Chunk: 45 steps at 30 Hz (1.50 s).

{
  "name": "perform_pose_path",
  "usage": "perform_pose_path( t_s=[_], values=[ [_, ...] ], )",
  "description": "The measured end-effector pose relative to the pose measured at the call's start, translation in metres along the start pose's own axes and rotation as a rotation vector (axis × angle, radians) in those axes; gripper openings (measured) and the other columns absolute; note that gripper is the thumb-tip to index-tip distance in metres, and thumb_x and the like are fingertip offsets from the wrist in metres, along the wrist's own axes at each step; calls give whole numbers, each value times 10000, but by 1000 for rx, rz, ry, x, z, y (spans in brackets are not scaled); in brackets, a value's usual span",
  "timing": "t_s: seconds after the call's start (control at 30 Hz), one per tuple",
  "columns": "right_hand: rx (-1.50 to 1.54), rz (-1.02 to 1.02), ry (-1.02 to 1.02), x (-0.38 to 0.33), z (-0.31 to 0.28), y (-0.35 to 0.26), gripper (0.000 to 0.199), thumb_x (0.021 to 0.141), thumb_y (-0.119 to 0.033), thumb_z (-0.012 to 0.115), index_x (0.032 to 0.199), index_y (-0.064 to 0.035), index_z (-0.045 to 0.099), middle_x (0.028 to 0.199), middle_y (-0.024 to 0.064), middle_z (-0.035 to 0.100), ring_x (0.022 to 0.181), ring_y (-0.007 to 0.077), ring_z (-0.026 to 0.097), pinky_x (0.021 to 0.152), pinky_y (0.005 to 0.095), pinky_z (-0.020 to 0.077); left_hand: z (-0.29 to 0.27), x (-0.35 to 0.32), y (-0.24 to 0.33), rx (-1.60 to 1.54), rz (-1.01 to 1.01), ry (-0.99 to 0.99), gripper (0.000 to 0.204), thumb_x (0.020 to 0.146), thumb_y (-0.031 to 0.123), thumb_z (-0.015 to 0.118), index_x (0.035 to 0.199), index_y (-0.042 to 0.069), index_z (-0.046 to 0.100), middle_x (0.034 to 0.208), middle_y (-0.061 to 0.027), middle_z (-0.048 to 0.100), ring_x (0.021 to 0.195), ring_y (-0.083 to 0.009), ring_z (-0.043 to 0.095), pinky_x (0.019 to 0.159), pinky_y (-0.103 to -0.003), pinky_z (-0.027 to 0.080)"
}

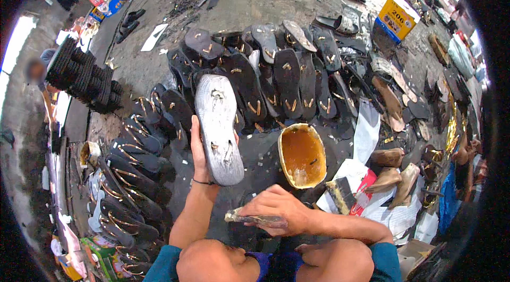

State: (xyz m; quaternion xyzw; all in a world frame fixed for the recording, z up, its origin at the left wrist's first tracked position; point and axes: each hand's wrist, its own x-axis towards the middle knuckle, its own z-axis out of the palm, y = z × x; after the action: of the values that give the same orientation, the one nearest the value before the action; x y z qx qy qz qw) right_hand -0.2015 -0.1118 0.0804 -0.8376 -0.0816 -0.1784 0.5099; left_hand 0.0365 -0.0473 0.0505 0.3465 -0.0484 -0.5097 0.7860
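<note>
My left hand (199,157) holds up a sandal sole (220,128) by its sides, its pale, wet-looking face toward me. Bits of strap end show in holes near its top and lower part. Closer to my knees, my right hand (279,207) is closed round a flat, crusted glue brush (241,217), whose yellowish end points left. A tub (280,148) of amber glue stands on the floor, just beyond my right hand and apart from it.
Dark sandals with gold straps (289,77) lie in rows ahead, and more sandals (127,176) line my left. Paper sheets (366,128) and wooden shoe forms (390,178) lie right. A yellow box (396,19) stands farther off. A person (48,59) is beside stacked soles (82,77).
</note>
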Motion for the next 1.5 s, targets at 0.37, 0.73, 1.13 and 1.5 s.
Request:
perform_pose_path(
  t_s=[0.37, 0.73, 1.13, 1.5],
  values=[
    [-258, 699, 595, -80, -44, 5, 196, 859, -130, 762, 1036, -55, 724, 941, 114, 716, 922, 272, 663, 850, 380, 502, 74, 164, -88, -204, -232, -187, 404, 1048, 233, 352, 1256, 1, 609, 1228, -139, 690, 1139, -284, 650, 1061, -453, 463],
    [-234, 1001, 687, -86, -47, 27, 210, 971, -154, 652, 1111, 1, 675, 911, 65, 709, 845, 131, 647, 790, 297, 516, 37, 150, -87, 14, -8, 11, 398, 1052, 326, 505, 1341, 53, 508, 1308, -128, 633, 1145, -250, 638, 963, -395, 530],
    [-174, 816, 518, -64, -11, 58, 238, 997, -162, 613, 1115, 41, 648, 991, 139, 691, 889, 194, 647, 809, 340, 508, -217, 31, 112, 1459, 807, 941, 416, 858, 170, 705, 1201, -19, 566, 1072, -185, 677, 925, -330, 659, 834, -425, 527],
    [-404, 1208, 402, -103, -21, 28, 437, 988, -466, 599, 1196, -96, 701, 1049, 164, 723, 997, 287, 675, 883, 417, 503, -262, 157, 170, 1708, -281, 1455, 1039, 720, 393, 881, 1526, 189, 258, 1391, -257, 447, 1239, -460, 522, 936, -527, 523]
  ],
)
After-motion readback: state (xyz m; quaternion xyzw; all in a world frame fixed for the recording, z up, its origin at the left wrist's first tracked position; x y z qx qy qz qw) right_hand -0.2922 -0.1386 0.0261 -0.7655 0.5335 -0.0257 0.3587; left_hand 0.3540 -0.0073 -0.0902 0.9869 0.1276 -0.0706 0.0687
